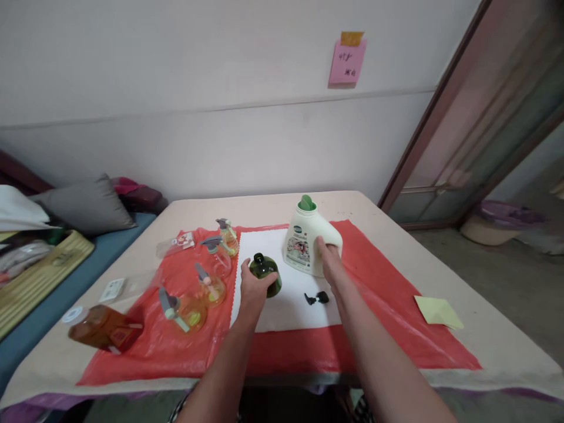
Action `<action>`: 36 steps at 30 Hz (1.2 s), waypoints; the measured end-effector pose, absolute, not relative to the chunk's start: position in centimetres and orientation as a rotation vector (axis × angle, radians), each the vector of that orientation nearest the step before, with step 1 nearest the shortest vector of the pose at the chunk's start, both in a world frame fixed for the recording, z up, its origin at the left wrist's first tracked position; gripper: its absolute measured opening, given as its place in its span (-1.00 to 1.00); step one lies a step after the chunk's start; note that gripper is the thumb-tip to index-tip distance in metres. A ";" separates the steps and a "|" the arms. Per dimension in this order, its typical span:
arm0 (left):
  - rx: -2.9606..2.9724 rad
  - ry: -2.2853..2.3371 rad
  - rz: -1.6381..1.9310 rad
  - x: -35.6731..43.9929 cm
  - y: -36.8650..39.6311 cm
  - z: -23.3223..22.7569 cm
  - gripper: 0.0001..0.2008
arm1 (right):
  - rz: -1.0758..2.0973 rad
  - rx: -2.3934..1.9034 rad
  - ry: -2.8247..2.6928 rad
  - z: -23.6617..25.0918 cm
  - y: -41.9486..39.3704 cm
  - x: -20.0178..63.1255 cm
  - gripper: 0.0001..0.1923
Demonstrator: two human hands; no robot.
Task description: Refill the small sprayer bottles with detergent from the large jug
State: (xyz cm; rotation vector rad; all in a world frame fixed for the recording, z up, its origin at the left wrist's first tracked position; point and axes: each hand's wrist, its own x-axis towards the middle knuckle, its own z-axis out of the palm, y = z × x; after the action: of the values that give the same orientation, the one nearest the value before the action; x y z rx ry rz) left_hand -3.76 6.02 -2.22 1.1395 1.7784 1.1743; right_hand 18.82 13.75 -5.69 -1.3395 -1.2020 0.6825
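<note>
Well out to the left of your left fingers, a white-capped jar point(106, 330) of amber-brown liquid sits at the edge of the red plastic sheet point(150, 364). Between it and those fingers you have four pump bottles in a slanting row: the nearest bottle point(194, 311), the second bottle point(214, 292) and the farthest bottle point(230, 239) show yellowish liquid, while the third bottle point(222, 262) looks clear, its contents hard to tell.

Your left hand point(257, 286) has its fingers wrapped round a dark green bottle point(269, 284), held over the white sheet point(282, 317). Its neck is bare of any pump; the dark wall hides how full it is. To the right of those fingers, below your right ones, a black pump head point(317, 298) lies loose, so refitting it appears left to do.

Your right hand point(330, 255) grasps the cream jug point(304, 249) at its handle. A green piece point(306, 203) rises from the jug's mouth, spout or cap you can't tell. The jug isn't tipped over the bottle and no stream shows; its level is hidden too. Beyond your right fingers, well apart, lie yellow notes point(436, 310).
</note>
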 end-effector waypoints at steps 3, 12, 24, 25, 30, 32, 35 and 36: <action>1.183 1.810 1.173 -4.3 6.7 -2.9 -0.13 | 0.803 -1.274 -1.088 -5.6 14.7 18.8 -0.14; 1.234 1.877 0.982 -4.3 8.0 -4.4 -0.04 | 0.783 -1.273 -1.092 -1.7 12.3 20.9 -0.17; 0.873 1.252 1.201 1.3 3.4 0.4 -0.39 | 0.489 -1.627 -1.699 2.4 7.6 24.2 -0.10; 0.800 1.206 1.152 2.2 3.6 0.4 -0.36 | 0.482 -1.664 -1.757 2.2 7.4 24.2 -0.19; 0.644 1.083 1.195 4.8 5.2 0.7 -0.44 | 0.421 -1.745 -1.954 1.4 6.8 24.0 -0.38; 0.512 1.059 1.224 5.1 5.8 0.8 -0.44 | 0.321 -1.730 -2.016 1.3 6.6 23.8 -0.32; 0.328 1.040 1.219 5.3 6.2 0.6 -0.45 | 0.190 -1.739 -2.114 1.7 6.3 23.2 -0.27; 0.282 1.039 1.219 5.3 6.3 0.5 -0.47 | 0.143 -1.759 -2.142 1.9 6.1 22.9 -0.26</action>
State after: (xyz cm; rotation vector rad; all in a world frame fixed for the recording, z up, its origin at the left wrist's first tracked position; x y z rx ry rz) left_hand 5.28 6.27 0.48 0.2818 1.0389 1.2192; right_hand 22.94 6.12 1.88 -1.7589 -2.1420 0.1429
